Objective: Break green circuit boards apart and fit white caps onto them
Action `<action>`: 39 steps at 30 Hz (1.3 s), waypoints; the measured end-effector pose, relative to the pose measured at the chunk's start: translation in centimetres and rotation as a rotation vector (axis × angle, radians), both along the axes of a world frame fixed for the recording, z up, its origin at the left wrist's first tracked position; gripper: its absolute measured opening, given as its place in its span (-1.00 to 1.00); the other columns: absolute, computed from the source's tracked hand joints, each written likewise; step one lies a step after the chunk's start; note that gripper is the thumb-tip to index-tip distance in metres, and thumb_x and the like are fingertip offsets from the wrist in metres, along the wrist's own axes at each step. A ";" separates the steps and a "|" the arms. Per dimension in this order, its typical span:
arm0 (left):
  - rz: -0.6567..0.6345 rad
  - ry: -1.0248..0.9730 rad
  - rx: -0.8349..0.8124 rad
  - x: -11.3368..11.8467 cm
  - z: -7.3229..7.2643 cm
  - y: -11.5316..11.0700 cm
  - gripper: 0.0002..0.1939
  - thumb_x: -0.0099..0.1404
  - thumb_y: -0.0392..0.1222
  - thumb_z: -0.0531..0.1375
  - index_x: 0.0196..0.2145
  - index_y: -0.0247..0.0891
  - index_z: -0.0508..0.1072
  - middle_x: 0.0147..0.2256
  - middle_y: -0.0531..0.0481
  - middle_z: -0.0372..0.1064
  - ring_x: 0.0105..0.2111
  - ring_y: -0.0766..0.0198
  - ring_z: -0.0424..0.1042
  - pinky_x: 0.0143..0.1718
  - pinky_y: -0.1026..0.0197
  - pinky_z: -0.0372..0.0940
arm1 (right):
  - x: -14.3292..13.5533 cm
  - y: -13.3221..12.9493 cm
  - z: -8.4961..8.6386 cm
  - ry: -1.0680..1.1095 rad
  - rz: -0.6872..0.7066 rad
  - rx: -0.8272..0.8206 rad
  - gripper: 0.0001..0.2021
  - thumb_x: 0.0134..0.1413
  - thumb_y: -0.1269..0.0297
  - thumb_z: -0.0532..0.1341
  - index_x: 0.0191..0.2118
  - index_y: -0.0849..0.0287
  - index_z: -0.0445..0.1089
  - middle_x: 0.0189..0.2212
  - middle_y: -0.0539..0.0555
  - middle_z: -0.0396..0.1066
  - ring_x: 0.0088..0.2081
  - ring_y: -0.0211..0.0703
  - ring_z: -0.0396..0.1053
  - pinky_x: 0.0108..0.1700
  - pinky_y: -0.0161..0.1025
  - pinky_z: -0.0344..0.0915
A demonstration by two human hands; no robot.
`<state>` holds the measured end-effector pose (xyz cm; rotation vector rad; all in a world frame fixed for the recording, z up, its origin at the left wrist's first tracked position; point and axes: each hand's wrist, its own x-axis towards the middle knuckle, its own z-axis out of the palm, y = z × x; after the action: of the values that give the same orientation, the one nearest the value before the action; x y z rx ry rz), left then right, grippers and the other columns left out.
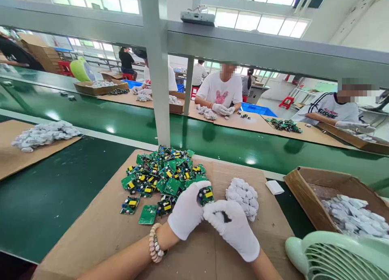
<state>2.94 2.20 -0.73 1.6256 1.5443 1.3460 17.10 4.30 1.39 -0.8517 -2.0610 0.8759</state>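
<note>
My left hand (pixel 187 210), in a white glove, grips a small circuit board (pixel 208 194) with a yellow-wrapped component by its edges. Close against the board's lower edge is my gloved right hand (pixel 235 227), thumb and fingers curled together in a pinch; what sits between those fingertips is hidden. Beyond my left hand, a heap of green circuit boards (pixel 172 186) lies on a cardboard sheet (pixel 106 235). To the right of the heap is a cluster of small white lumps (pixel 242 197), just past my right hand.
At right stands a cardboard box (pixel 331 178) of white pieces, with a pale green fan (pixel 337 253) in front. A grey post (pixel 158 69) rises behind the board heap. Across the green bench (pixel 243 138), people in white gloves handle similar pieces. Another white pile (pixel 45 135) lies left.
</note>
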 end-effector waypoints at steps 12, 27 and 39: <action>-0.057 0.163 0.075 0.2 -0.2 -0.3 -0.52 0.00 -0.48 0.11 -0.08 -0.23 0.29 -0.21 -0.05 0.44 -0.22 0.24 0.45 -0.17 0.18 0.38 | -0.2 -0.1 -0.4 0.004 -0.036 -0.002 -0.78 0.07 0.25 0.14 -0.24 0.19 0.48 -0.67 -0.07 0.30 -0.63 -0.35 0.12 -0.53 -0.36 0.15; -0.403 -0.289 -0.120 0.0 0.3 -0.9 -0.35 0.12 -0.17 0.22 0.15 -0.18 0.12 0.11 -0.16 0.16 0.07 0.08 0.23 0.11 0.02 0.13 | 0.1 0.9 -0.6 0.201 -0.196 -0.453 -0.19 -0.22 0.05 0.35 0.18 0.26 0.14 -0.69 -0.21 -0.08 -0.62 -0.36 -0.13 -0.57 -0.36 0.05; -0.346 -0.773 -0.342 -0.4 1.2 0.6 -0.56 -0.02 -0.05 0.32 -0.18 -0.24 0.38 -0.27 -0.04 0.38 -0.24 0.19 0.36 -0.21 0.18 0.27 | -0.4 0.2 -0.4 0.361 -0.237 -0.500 -0.41 -0.40 0.12 0.43 -0.14 0.16 0.30 -0.70 -0.23 0.02 -0.64 -0.37 0.03 -0.58 -0.36 0.11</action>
<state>2.55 2.80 0.51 0.9297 0.9082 1.2198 16.72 4.54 0.96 -1.0797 -1.4155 1.3256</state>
